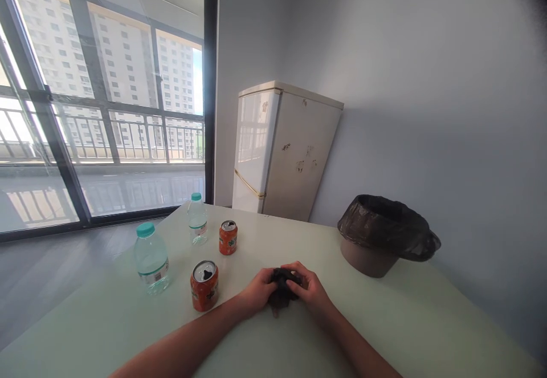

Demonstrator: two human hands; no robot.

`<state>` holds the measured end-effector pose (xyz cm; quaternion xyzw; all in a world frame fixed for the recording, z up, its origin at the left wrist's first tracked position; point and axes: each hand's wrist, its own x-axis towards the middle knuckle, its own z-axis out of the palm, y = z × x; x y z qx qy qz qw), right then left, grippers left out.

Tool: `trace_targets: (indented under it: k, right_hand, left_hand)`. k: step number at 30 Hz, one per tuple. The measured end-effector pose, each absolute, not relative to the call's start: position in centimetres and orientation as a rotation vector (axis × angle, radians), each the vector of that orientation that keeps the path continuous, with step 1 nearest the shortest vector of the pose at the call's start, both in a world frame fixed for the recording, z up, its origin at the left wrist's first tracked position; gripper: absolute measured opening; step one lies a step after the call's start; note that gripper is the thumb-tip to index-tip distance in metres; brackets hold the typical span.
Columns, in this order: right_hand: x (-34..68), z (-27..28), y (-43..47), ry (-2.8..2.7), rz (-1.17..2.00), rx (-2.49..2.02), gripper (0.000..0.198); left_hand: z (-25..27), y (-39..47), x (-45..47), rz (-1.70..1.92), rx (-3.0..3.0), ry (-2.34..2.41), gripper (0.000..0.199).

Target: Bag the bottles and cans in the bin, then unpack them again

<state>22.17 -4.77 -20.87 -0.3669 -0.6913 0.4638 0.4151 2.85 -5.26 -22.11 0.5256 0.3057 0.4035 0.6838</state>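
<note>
Between my two hands, low over the front-middle of the table, is a crumpled black plastic bag (282,293). My left hand (260,288) grips its left side, thumb and fingers closed on it. From the right, my right hand (308,287) pinches the same bag, with the thumb across its top. Part of the bag is hidden behind the fingers. Nearest to my left forearm stands an opened orange drink can (204,295). A second opened orange can (228,240) stands farther back.
Two clear plastic bottles with teal caps, a nearer bottle (152,264) and a farther bottle (197,221), stand upright at the left. A bin (370,257) with a black liner (384,227) sits at the right of the pale table (384,321). Behind is a refrigerator (294,144).
</note>
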Motion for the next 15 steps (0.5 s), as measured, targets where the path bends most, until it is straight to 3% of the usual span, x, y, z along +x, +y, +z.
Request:
trace_targets:
  k: [8,15]
  right_hand:
    - [22.5,-21.8,-4.3,-1.477,1.324,-0.906,0.030]
    - [21.4,-21.7,-4.7,-1.500,1.260,-0.932,0.024]
  left_hand:
    - [-21.9,-5.2,2.2,0.869,0.929,0.557,0.064]
    - [-21.6,-5.4,2.3,0.949,1.004,0.635,0.054]
